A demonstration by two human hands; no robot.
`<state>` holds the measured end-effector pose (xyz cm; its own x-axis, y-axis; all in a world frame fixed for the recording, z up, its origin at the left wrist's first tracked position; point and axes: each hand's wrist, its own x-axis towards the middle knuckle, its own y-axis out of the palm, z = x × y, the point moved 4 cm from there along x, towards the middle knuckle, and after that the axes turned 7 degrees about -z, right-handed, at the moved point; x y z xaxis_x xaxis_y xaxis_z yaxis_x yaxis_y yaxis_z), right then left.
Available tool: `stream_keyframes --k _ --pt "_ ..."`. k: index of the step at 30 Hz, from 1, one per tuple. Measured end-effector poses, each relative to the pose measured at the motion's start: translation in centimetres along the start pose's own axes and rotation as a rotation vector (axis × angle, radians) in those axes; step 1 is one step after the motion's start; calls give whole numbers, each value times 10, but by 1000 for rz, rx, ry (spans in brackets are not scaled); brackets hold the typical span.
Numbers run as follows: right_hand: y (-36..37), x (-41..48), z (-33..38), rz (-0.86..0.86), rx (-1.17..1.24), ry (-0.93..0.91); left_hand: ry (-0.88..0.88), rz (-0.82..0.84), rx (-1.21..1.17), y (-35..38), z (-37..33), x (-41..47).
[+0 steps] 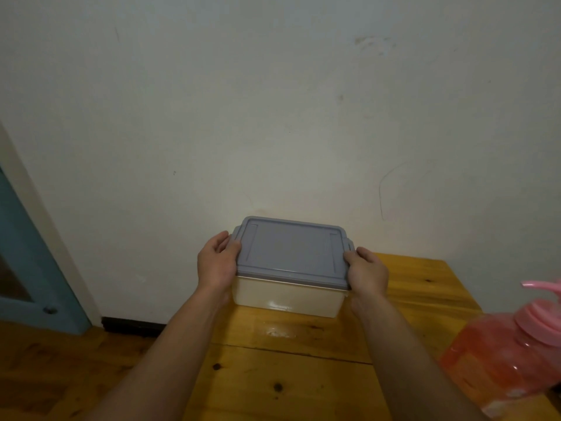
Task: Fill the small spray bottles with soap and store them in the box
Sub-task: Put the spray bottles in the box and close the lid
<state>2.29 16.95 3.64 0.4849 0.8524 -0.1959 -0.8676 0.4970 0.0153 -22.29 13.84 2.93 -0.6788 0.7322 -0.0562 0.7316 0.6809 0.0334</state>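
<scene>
A cream plastic box (285, 299) with a grey-blue lid (291, 253) rests near the far left corner of a wooden table (303, 375), close to the wall. My left hand (217, 262) grips the lid's left end and my right hand (367, 273) grips its right end. The lid lies flat on the box. A big pink soap bottle (504, 357) with a pink pump stands at the right edge of view. No small spray bottles are visible; the box's inside is hidden.
A pale wall (273, 117) rises directly behind the table. A blue door (27, 259) stands at the left, above a wooden floor (60, 369). The table's left edge runs just under my left forearm.
</scene>
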Motion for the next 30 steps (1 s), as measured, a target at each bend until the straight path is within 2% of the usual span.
stream_keyframes --k 11,30 --pt "3 -2 -4 79 -17 -80 -11 43 7 1 1 -1" --pt "5 1 -5 122 -272 -286 48 59 60 3 0 -4"
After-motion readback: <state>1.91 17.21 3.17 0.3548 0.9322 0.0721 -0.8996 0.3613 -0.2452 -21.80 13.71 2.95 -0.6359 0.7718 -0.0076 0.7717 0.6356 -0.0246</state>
